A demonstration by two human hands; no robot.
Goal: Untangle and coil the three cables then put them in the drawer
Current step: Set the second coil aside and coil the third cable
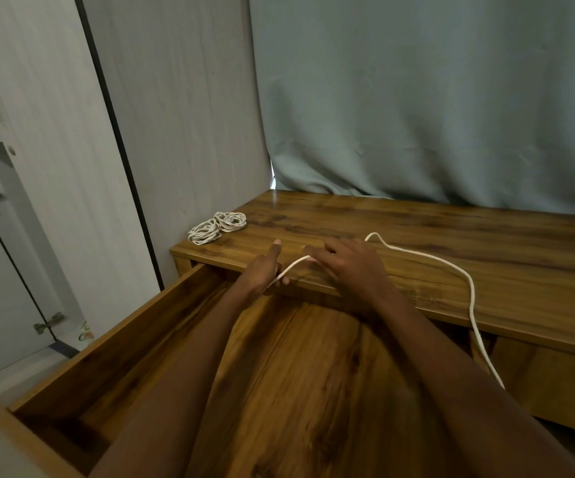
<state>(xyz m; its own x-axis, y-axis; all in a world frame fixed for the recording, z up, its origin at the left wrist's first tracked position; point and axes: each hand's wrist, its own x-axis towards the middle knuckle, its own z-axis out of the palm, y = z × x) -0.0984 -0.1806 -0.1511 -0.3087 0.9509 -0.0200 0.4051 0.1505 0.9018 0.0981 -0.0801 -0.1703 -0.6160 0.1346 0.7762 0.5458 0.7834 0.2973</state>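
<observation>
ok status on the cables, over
Both hands, left and right, hold the loose white cable. Two coils on the desk corner. Drawer open, no cables inside.

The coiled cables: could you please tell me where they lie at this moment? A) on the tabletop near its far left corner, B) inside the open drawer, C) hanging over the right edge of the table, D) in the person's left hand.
A: the two coiled cables rest on the tabletop near its far left corner, apart from both hands and outside the open drawer.
</observation>
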